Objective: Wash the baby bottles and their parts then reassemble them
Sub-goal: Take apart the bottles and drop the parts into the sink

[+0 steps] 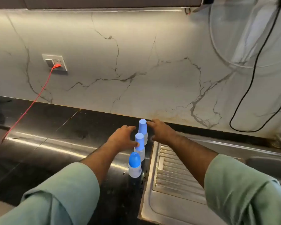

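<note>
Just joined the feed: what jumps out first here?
Three clear baby bottles with blue caps stand in a row on the black counter, beside the steel drainboard: near bottle, middle bottle, far bottle. The left hand touches the middle one; the right hand reaches the far one.

Three capped bottles stand in a row on the counter (pixel 55 159), just left of the sink drainboard (pixel 173 172): the near bottle (pixel 134 165), the middle bottle (pixel 139 146) behind it, the far bottle (pixel 143 129) nearest the wall (pixel 136 54). The left hand (pixel 122 137) lies left of the row, touching the middle bottle; the right hand (pixel 161 130) lies right of it, fingertips at the far bottle. A wall socket (pixel 54 62) sits far left.
</note>
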Tool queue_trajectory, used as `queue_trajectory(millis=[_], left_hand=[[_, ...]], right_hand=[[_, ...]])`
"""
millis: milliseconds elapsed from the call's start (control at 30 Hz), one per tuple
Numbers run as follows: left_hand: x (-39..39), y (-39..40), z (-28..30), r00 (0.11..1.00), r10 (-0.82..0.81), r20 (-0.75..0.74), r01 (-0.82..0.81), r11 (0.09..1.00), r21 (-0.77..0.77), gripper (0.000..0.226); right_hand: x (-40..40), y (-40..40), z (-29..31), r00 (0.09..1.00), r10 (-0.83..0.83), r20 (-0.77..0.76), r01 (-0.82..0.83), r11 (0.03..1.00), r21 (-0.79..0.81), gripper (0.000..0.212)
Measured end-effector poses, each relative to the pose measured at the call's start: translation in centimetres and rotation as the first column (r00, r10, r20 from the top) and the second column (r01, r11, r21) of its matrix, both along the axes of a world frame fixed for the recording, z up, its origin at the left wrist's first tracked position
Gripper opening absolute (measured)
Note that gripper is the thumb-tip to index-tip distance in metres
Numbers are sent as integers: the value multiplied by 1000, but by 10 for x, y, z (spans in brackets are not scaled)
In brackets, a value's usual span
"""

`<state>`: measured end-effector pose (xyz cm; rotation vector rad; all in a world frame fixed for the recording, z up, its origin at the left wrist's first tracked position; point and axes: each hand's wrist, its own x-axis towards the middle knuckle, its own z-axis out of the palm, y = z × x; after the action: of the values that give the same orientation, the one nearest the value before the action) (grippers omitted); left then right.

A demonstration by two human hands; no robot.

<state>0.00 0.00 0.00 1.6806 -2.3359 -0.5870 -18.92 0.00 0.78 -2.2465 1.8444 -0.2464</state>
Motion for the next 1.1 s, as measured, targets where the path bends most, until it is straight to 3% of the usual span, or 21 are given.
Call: queue_trajectory(millis=[167, 300, 533, 667, 933, 1100], left_hand=[[-20, -7, -31, 998, -18, -56, 19, 999, 28, 73], [-27, -16, -46, 980, 57, -191, -52, 998, 31, 53], [-36, -11, -49, 920, 130, -369, -135, 991, 11, 41], [-55, 9, -30, 875, 103, -474, -152, 986, -65, 50], [-148, 119, -30, 746, -18, -665, -41, 997, -72, 52], [-215, 194, -49, 786, -64, -615, 71, 997, -13, 53]], right_hand=[[4, -46, -3, 990, 45, -132, -41, 999, 36, 82], [10, -82, -33, 957, 142, -252, -102, 981, 165, 88], [6, -80, -42, 992, 26, -120, -14, 996, 93, 54], [-43, -32, -17, 996, -3, -84, 9, 998, 65, 38], [-178, 148, 25, 992, -122, -42, 126, 987, 102, 41], [-247, 247, 12, 974, -216, -68, 225, 956, 188, 47]])
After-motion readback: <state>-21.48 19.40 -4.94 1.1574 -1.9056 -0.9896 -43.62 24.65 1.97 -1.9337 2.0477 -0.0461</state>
